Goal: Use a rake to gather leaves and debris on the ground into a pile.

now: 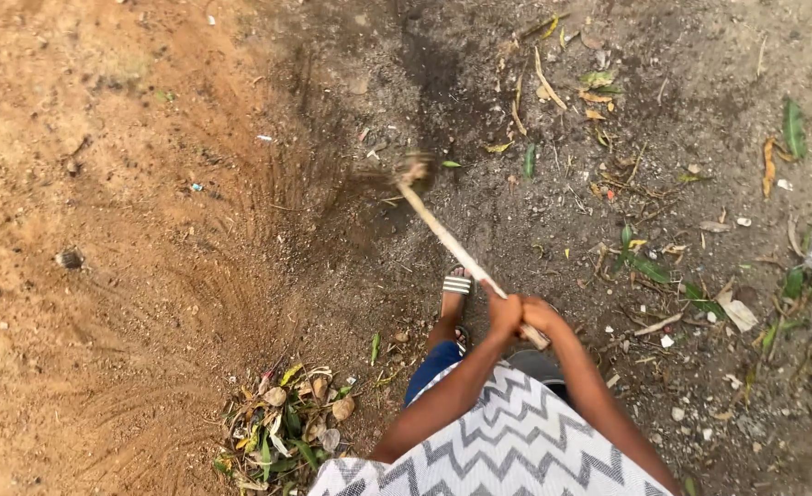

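Observation:
Both hands grip the near end of a long pale wooden broom handle (pixel 447 241). My left hand (pixel 502 312) holds it a little further up the stick, my right hand (pixel 542 317) sits just behind it at the butt end. The handle slants away up and to the left to a blurred brush head (pixel 410 172) sweeping over dark soil. A sandalled foot (pixel 456 287) stands under the handle. A grey and white zigzag garment (pixel 507 441) fills the bottom of the view.
A swept pile of leaves, shells and litter (pixel 286 422) lies at the lower left. Orange-brown dirt (pixel 103 184) with curved sweep marks covers the left. Scattered green and dry leaves and twigs (pixel 644 266) lie on dark ground at the right. A small stone (pixel 70 259) sits far left.

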